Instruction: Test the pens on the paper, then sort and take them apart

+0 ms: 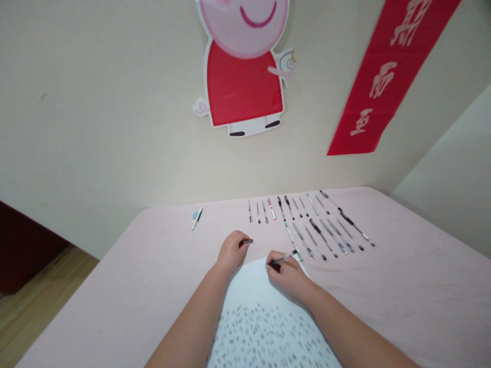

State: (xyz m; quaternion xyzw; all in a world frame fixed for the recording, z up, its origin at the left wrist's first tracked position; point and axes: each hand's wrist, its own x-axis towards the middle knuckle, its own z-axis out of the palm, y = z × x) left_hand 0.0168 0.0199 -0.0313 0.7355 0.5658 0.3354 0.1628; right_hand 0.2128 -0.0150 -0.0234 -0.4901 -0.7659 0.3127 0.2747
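A large white sheet of paper (251, 286) lies in front of me, its lower part covered with small dark marks and its upper part blank. My right hand (289, 278) rests on its upper right area, fingers closed round a pen (282, 259) with a dark grip and a clear barrel. The pen's tip is at the left side of the fingers, close to the paper; contact is too small to make out. Just beyond the top left corner of the sheet, my left hand (230, 250) pinches a small black pen cap (246, 241).
Two rows of pens (324, 237) lie on the pink cloth-covered table (161, 286), beyond and right of the sheet. Farther left are a white-and-blue pen (197, 219) and a blue cap (195, 214). Behind stands a wall with a cartoon pig cutout (245, 87) and a red banner (383, 82).
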